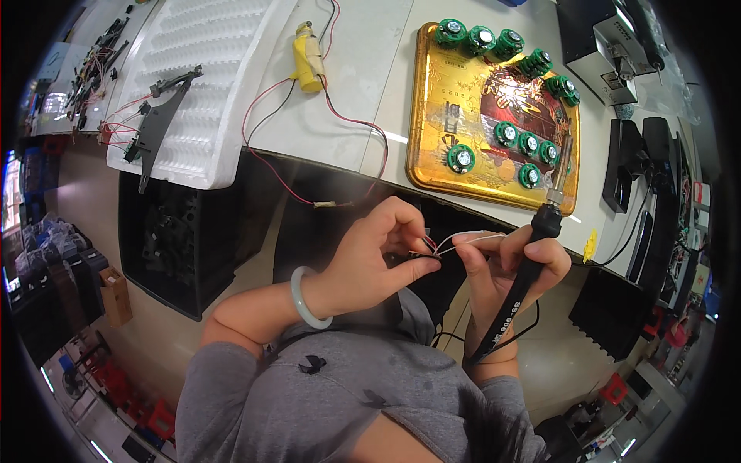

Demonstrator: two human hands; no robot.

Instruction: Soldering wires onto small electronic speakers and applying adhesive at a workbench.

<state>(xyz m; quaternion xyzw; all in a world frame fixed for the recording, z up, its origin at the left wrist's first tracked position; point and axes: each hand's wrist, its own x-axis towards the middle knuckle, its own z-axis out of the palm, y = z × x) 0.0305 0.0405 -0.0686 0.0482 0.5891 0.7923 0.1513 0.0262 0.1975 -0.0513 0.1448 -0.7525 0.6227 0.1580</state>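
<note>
My left hand [374, 251] is closed in a pinch around a small dark part [413, 256], mostly hidden by the fingers. Thin red, black and white wires [438, 248] come out of it. A soldering iron [513, 297] with a black handle lies in my right hand [502, 266], its metal tip pointing up and away over the edge of a gold tin lid [432, 174]. Thumb and forefinger of that same hand also pinch a thin white wire [482, 235]. On the lid stand several small round green speakers [461, 158].
A white foam tray [208, 147] at the left bears a dark plastic part [166, 116] with wires. Beyond my hands lies a yellow-taped bundle [309, 62] with red and black leads. A black box [594, 54] stands far right; a black bin [181, 247] sits below the table edge.
</note>
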